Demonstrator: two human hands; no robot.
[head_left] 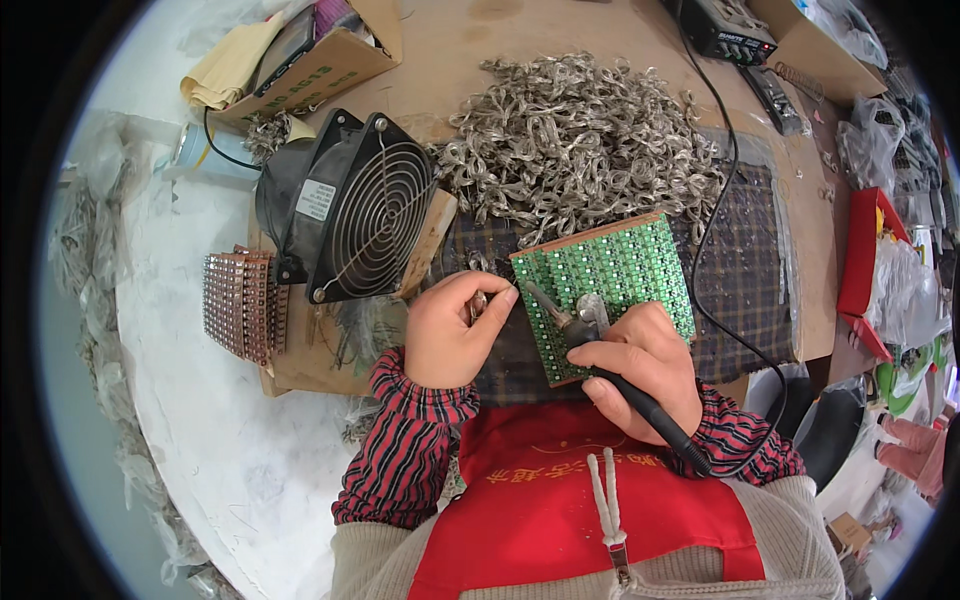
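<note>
A soldering iron (652,412) with a black handle is gripped in my right hand (640,365). Its metal tip points up and left, over the left part of a green circuit board panel (620,262) with many small repeated units. My left hand (455,325) is closed in a pinch by the panel's left edge; a small looped bundle of silvery wire (478,303) shows between its fingers. A shiny, roundish silver piece (592,307) lies over the panel, beside my right hand's fingers; I cannot make out its kind.
A large heap of looped wire bundles (580,140) lies beyond the panel on plaid cloth (745,270). A black fan (365,215) stands at left, near stacked brown boards (240,305). The iron's black cord (728,180) runs along the right to a control box (725,30).
</note>
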